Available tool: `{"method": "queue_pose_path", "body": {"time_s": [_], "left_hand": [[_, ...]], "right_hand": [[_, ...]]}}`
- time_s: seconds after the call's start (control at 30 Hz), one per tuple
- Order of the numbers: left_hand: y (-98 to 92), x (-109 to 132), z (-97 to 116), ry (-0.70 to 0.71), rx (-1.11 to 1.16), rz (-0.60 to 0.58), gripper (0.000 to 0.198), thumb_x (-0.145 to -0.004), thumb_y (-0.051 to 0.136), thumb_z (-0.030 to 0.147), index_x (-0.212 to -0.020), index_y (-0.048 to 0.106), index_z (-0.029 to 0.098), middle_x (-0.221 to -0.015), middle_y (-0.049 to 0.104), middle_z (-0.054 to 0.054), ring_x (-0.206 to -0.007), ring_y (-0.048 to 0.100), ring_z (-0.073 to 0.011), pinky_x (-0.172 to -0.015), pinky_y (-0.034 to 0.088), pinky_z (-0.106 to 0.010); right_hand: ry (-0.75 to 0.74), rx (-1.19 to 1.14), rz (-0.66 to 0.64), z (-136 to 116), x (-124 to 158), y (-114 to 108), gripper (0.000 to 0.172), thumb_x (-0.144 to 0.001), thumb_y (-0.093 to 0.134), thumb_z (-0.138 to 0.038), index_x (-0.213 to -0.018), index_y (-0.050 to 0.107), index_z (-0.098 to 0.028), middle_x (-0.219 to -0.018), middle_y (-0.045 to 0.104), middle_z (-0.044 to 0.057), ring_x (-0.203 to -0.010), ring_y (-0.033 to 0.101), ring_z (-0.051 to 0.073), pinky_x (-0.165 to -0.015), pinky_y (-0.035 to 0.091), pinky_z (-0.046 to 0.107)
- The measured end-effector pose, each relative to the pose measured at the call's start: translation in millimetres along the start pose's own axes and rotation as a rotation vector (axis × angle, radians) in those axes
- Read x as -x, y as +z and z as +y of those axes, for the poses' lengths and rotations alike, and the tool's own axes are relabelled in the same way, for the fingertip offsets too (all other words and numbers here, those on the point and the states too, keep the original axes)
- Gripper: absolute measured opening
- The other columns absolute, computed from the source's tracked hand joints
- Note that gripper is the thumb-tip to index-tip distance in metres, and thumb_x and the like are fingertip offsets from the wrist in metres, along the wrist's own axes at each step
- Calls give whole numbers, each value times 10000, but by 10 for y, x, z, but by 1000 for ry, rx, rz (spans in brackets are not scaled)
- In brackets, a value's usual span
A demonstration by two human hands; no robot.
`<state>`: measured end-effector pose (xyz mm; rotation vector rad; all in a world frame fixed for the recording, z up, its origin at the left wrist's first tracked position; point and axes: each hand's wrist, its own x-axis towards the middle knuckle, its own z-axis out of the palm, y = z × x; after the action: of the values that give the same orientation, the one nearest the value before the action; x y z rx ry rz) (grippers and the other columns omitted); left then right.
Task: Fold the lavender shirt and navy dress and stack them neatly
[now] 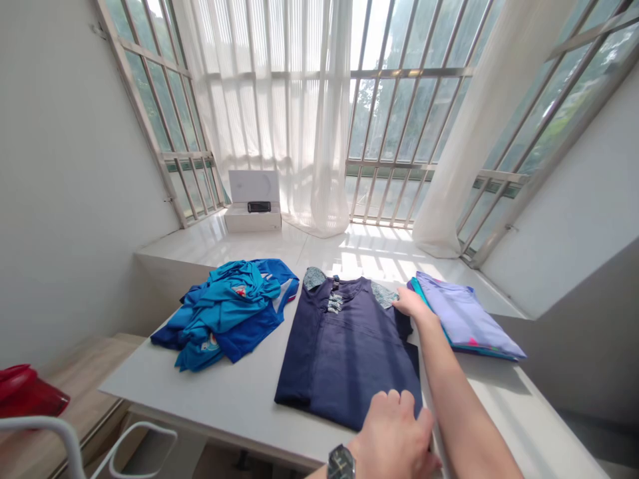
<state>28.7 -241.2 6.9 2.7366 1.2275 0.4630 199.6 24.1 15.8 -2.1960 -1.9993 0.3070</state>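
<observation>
A dark navy shirt (339, 346) lies flat and partly folded on the white table (224, 399), collar pointing away from me. My left hand (394, 432), with a watch on its wrist, grips the shirt's near right corner with curled fingers. My right hand (412, 305) reaches across and holds the shirt's far right edge by the shoulder. A folded lilac garment (464, 319) rests just right of that hand.
A crumpled heap of bright blue clothes (229, 313) lies on the table's left part. Behind the table is a white window ledge (349, 249) with an open white box (252, 203), sheer curtains and barred windows. A red object (24, 392) and a white chair frame (74, 446) are at lower left.
</observation>
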Motion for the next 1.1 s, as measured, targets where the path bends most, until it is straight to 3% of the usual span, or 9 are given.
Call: {"method": "queue_pose_path", "body": {"time_s": [0.13, 0.27, 0.33, 0.47, 0.6, 0.67, 0.8, 0.97, 1.1], "left_hand": [[52, -22, 38, -35, -45, 8, 273, -961, 564, 341, -1195, 568, 201, -930, 620, -81, -811, 618, -273, -651, 461, -381], [-76, -72, -8, -55, 4, -161, 193, -917, 549, 183, -1100, 612, 181, -917, 645, -100, -780, 641, -268, -627, 462, -353], [-169, -78, -115, -81, 119, -196, 230, -906, 531, 147, -1109, 634, 185, -939, 670, -98, -755, 650, -241, -643, 477, -334], [-365, -5, -413, -98, 509, -95, 347, -923, 496, 142, -1215, 667, 221, -1027, 711, -65, -888, 670, -198, -812, 515, -287], [-507, 181, -598, -294, 744, -57, 346, -925, 446, 115, -1107, 722, 218, -1007, 735, -21, -804, 667, -140, -792, 516, -239], [-547, 300, -629, -368, 740, -60, 346, -917, 456, 119, -1109, 724, 224, -986, 749, -10, -766, 668, -139, -783, 518, -242], [-573, 480, -638, -383, 579, -78, 297, -928, 551, 214, -1174, 710, 259, -1010, 765, -17, -888, 698, -193, -874, 512, -283], [-542, 471, -653, -438, 419, -104, 284, -976, 553, 415, -1181, 678, 263, -1080, 736, -46, -939, 689, -230, -885, 511, -313], [-530, 357, -671, -494, 314, -161, 337, -996, 493, 415, -1269, 616, 260, -1116, 708, -67, -964, 685, -251, -882, 510, -334]], "right_hand": [[4, -66, -14, 61, -67, 49, 180, -746, 718, -158, -924, 731, -138, -978, 764, 149, -956, 712, 280, -778, 503, 304], [-21, -179, -12, 86, -75, -7, 119, -759, 730, -257, -830, 703, -166, -849, 738, 73, -832, 696, 230, -699, 488, 265], [-20, -243, 3, 90, -64, -54, 156, -766, 719, -295, -844, 692, -162, -795, 715, 52, -767, 676, 208, -658, 482, 256], [-23, -372, 59, 68, -19, -141, 322, -766, 679, -267, -1067, 667, -151, -771, 683, 23, -719, 649, 175, -633, 478, 238], [-43, -478, 102, -66, -8, -146, 287, -781, 612, -253, -1058, 669, -203, -695, 627, -25, -648, 601, 152, -574, 443, 222], [-47, -517, 119, -172, -29, -116, 201, -778, 618, -256, -961, 685, -209, -703, 623, -20, -654, 590, 148, -567, 436, 218], [-68, -594, 74, -371, -46, -53, 116, -759, 709, -262, -838, 697, -177, -718, 646, 11, -648, 594, 141, -542, 454, 207], [-145, -738, -141, -508, 62, -18, 371, -880, 688, -484, -1026, 711, -143, -749, 712, 56, -624, 683, 161, -531, 562, 231], [-174, -776, -192, -552, 108, 35, 316, -947, 598, -419, -1088, 686, -150, -925, 763, 105, -708, 742, 171, -604, 608, 255]]}}
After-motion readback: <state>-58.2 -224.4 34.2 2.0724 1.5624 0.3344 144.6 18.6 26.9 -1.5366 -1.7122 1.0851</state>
